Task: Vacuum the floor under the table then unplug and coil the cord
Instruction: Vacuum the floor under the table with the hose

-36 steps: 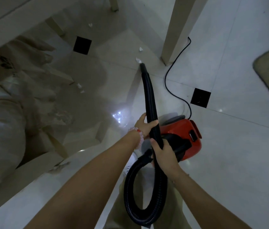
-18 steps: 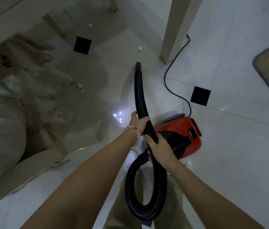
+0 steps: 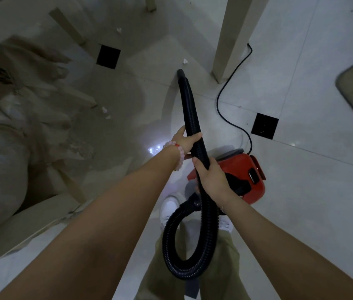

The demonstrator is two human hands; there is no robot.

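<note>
Vacuuming step: our left hand (image 3: 184, 141) and right hand (image 3: 213, 181) gripped the hose (image 3: 189, 109); we judged its nozzle (image 3: 181, 73) next needed the far paper scrap (image 3: 185, 61).

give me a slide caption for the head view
Left hand and right hand grip the black hose, nozzle near a paper scrap by the table leg, red vacuum alongside.

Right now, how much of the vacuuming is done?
Not much looks finished yet. In hand: the left hand and right hand grip the hose, its nozzle aimed near a paper scrap by the table leg. Left to do: that scrap, another farther under, and two scraps to the left. The cord lies uncoiled behind the vacuum, so unplugging and coiling come last.
</note>
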